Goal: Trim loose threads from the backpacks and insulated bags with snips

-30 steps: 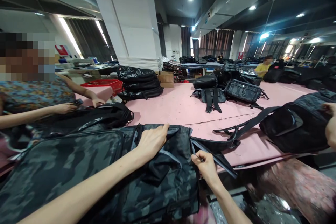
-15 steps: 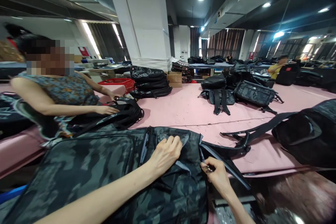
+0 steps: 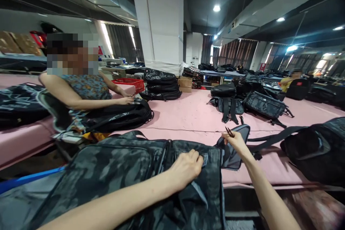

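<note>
A dark camouflage backpack (image 3: 113, 163) lies across the near edge of the table in front of me. My left hand (image 3: 185, 167), its fingers curled, grips the backpack's fabric beside a small pocket opening on its right part. Just past the bag's right edge, my right hand (image 3: 235, 142) is closed around small dark thread snips (image 3: 229, 132), their two tips pointing up and apart. Beneath that hand, a grey-lined side flap (image 3: 237, 154) is spread on the table against the backpack.
At the left a seated co-worker (image 3: 88, 91) handles a black backpack (image 3: 121, 116). Stacked black bags (image 3: 161, 84) and a red crate (image 3: 129, 84) stand behind. Camouflage bags (image 3: 265, 104) lie on the pink table (image 3: 185, 115), and another black bag (image 3: 315, 151) is at the right.
My right hand has risen with the snips from the backpack's right edge. The side flap now lies turned outward. My left hand keeps its grip, and the view has swung left.
</note>
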